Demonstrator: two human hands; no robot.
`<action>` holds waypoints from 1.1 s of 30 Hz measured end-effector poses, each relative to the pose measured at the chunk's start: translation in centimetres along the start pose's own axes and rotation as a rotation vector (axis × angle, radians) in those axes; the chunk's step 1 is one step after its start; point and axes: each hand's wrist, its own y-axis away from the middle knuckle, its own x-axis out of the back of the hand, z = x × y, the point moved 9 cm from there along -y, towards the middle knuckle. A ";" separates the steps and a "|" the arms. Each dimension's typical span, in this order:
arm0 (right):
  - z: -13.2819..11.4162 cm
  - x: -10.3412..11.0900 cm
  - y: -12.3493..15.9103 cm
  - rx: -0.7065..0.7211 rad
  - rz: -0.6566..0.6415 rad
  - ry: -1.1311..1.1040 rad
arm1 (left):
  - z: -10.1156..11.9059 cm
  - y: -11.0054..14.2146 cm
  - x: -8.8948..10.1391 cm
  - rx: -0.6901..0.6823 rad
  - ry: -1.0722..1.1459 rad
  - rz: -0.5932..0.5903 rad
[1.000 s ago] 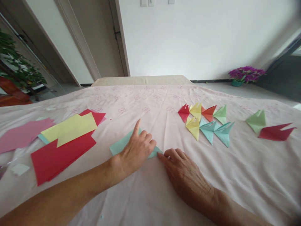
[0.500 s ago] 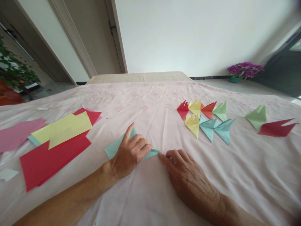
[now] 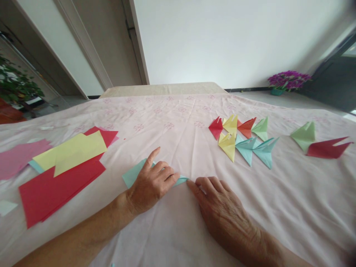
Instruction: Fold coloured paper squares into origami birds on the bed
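A folded piece of light blue paper point(image 3: 134, 172) lies on the cloth, its narrow tip pointing right. My left hand point(image 3: 152, 181) rests palm down across its middle, one finger stretched away and the others bent, hiding much of the folds. At the narrow tip, my right hand point(image 3: 219, 204) has its fingers curled in, with the thumb side closed on the point of the paper. What lies under the right palm is hidden.
Red sheets point(image 3: 61, 193), a yellow sheet point(image 3: 78, 152) and pink paper point(image 3: 22, 157) lie on the left. Several folded paper shapes in red, yellow, green and blue point(image 3: 246, 150) stand at right, with a green one point(image 3: 304, 136) and a dark red one point(image 3: 328, 147) farther over.
My left hand has shifted slightly along the blue paper, now covering the corner that showed behind its fingers. The right hand stays at the tip. The view has moved a little.
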 end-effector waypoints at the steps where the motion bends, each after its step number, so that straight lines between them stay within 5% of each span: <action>1: 0.0 0.0 0.0 0.002 0.001 0.000 | 0.1 0.0 0.0 -0.010 0.003 -0.001; 33: 0.4 0.7 0.0 -0.023 -0.007 -0.061 | 0.8 0.3 -0.3 -0.116 -0.033 -0.044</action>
